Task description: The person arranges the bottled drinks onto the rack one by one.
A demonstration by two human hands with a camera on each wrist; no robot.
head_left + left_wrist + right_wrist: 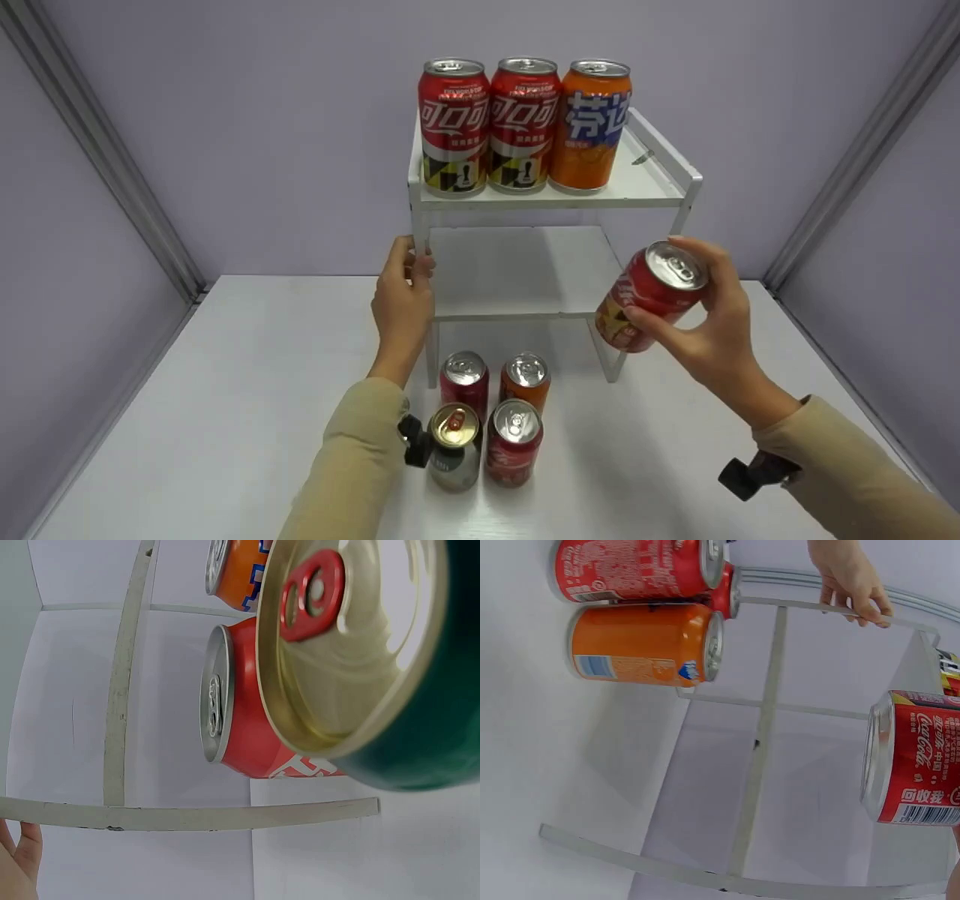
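Note:
My right hand (716,322) grips a red Coca-Cola can (651,296) between thumb and fingers, tilted, in front of the right side of a white two-tier shelf rack (555,201). In the right wrist view, the held can (922,757) shows its silver base and barcode. My left hand (403,307) holds the rack's left post with curled fingers, between the two tiers; in the right wrist view this hand (853,577) is at the top. Two red Coca-Cola cans (454,131) and an orange Fanta can (592,127) stand upright along the top tier's front.
On the white table (262,390), before the rack, a gold-topped can (454,465) stands beside a red can (512,454). Behind them are another red can (465,386) and an orange can (526,386). The lower tier (517,270) is a flat white panel.

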